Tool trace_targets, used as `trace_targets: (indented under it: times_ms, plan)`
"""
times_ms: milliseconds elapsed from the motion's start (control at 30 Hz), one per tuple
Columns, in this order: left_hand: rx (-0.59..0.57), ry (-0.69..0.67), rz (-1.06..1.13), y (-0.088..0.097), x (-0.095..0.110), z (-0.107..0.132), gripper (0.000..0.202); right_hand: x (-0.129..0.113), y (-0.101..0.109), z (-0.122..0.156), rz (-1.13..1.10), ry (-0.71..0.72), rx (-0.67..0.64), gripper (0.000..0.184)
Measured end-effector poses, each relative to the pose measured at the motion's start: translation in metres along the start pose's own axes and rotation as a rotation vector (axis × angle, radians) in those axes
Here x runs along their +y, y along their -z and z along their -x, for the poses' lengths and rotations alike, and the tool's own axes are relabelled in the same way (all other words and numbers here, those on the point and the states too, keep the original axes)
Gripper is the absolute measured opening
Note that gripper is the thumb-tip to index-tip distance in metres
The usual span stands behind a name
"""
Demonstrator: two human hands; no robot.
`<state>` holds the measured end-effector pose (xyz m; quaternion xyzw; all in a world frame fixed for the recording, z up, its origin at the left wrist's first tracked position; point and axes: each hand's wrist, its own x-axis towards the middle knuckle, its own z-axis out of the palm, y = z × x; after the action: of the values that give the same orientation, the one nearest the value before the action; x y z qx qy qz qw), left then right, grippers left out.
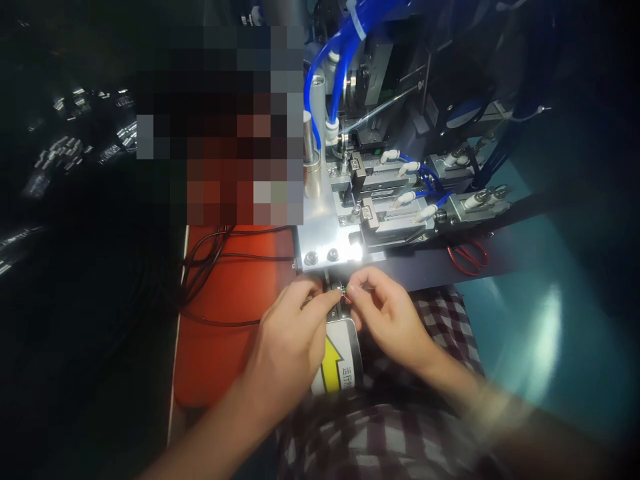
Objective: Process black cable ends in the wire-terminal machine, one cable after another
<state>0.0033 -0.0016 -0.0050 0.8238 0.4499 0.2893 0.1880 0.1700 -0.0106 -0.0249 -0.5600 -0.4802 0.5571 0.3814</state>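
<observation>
My left hand and my right hand meet just below the front edge of a metal machine plate. The fingertips of both hands pinch a tiny part with a green glint between them; it is too small to name. Each hand's fingers are curled into a pinch. Under the hands lies a white label with a yellow arrow, on a checked cloth over my lap.
The machine carries blue air hoses, small pneumatic cylinders and clamps behind the plate. An orange surface with black cables lies to the left. Red-handled scissors rest right of the plate. A teal floor shows at right.
</observation>
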Motion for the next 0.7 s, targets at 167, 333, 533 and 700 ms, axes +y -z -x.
trace_targets:
  times_ms: [167, 333, 533, 700]
  plan:
    - [0.008, -0.002, -0.003, -0.0009, 0.0005, -0.0003, 0.028, 0.0040, -0.0027, 0.0004, 0.031, 0.081, 0.031, 0.014]
    - [-0.001, 0.003, 0.008, -0.0011, 0.0001, 0.0003, 0.028, 0.0051, -0.0025, 0.0007, 0.084, 0.132, 0.065, 0.012]
    - [0.004, -0.009, -0.027, -0.0010, 0.0001, 0.0007, 0.027, 0.0056, -0.0026, 0.0006, 0.112, 0.164, 0.075, 0.010]
    - [0.002, -0.007, -0.023, -0.0016, 0.0002, 0.0007, 0.028, 0.0025, -0.0029, 0.0002, 0.020, 0.078, 0.049, 0.012]
